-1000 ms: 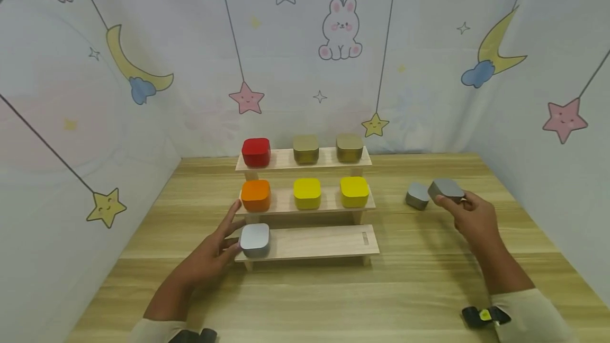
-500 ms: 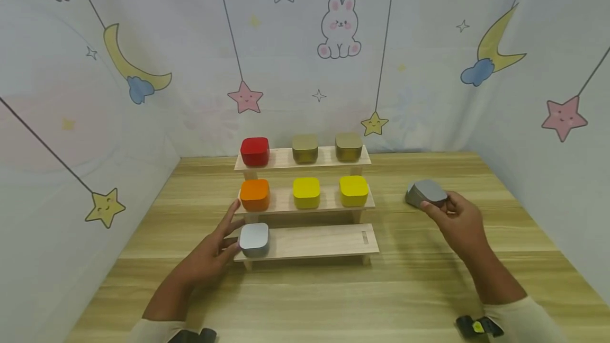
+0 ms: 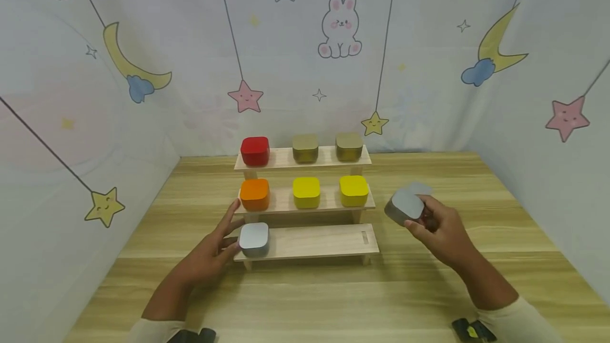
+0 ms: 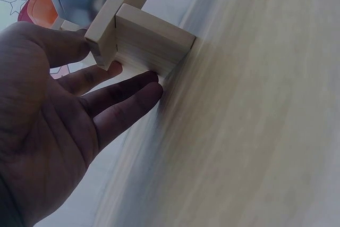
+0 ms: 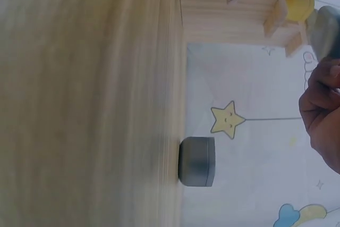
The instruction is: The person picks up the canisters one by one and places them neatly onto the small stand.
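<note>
My right hand (image 3: 442, 233) pinches a grey rounded-square box (image 3: 405, 204) between thumb and fingers, tilted and raised over the table to the right of the wooden three-step rack (image 3: 316, 242). A second grey box (image 5: 196, 161) rests on the table behind it, mostly hidden in the head view. At the rack's left end, my left hand (image 3: 205, 258) has its fingers loosely extended. In the left wrist view the thumb (image 4: 69, 49) meets the end of the lowest shelf, with the other fingertips by its wooden leg (image 4: 151, 43). A silver-grey box (image 3: 254, 238) sits on that shelf's left end.
An orange box (image 3: 254, 195) and two yellow boxes (image 3: 306, 192) stand on the middle shelf. The top shelf bears a red box (image 3: 254, 151) and two olive boxes (image 3: 305, 148). A patterned cloth (image 3: 286, 57) hangs behind the wood-grain table (image 3: 305, 300).
My right hand has carried the grey box leftward, past the second grey box and closer to the rack. The left hand has stayed at the rack's left end.
</note>
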`<state>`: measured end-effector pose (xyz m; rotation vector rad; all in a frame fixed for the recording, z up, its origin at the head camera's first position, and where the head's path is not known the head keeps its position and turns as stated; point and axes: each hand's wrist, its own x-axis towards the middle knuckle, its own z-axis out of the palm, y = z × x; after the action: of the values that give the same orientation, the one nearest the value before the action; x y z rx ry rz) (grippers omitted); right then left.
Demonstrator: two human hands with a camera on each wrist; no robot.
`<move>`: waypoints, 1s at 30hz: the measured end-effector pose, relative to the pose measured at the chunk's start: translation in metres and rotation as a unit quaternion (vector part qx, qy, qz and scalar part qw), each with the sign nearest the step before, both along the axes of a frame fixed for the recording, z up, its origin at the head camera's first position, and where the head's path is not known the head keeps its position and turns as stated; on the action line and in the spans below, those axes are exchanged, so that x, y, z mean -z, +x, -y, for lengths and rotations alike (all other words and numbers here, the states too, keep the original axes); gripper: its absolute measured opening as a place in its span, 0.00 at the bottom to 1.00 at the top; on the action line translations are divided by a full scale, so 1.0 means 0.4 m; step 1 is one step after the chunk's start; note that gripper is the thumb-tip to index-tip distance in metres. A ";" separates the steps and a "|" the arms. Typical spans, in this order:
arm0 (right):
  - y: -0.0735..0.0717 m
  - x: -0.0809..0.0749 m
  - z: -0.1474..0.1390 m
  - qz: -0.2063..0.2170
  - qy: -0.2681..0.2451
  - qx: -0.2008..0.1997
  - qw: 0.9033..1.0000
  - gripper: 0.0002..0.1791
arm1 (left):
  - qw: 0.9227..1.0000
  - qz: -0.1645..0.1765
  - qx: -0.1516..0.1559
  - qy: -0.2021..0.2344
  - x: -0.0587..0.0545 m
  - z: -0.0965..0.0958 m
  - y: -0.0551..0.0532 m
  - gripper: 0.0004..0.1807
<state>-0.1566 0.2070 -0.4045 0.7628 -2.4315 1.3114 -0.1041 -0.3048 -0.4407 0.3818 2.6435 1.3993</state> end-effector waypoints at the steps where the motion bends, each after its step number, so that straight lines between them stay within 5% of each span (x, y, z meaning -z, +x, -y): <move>1: 0.001 0.000 0.005 -0.011 0.000 -0.015 1.000 0.25 | 1.000 0.000 0.001 0.000 0.000 0.000 0.000 0.59; 5: -0.002 0.003 0.024 -0.035 0.009 -0.068 0.997 0.26 | 1.000 -0.001 0.002 -0.002 0.001 0.002 -0.002 0.59; 14: -0.011 0.001 0.075 -0.008 0.021 -0.163 0.986 0.28 | 1.000 0.004 0.001 0.002 0.004 0.000 -0.002 0.59; 30: -0.045 -0.047 0.185 0.046 0.097 -0.249 0.963 0.27 | 1.000 0.013 -0.005 0.001 0.001 0.001 -0.006 0.59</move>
<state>-0.1746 0.1328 -0.3858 1.4719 -2.5668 1.2973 -0.1067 -0.3053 -0.4411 0.3482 2.6280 1.4014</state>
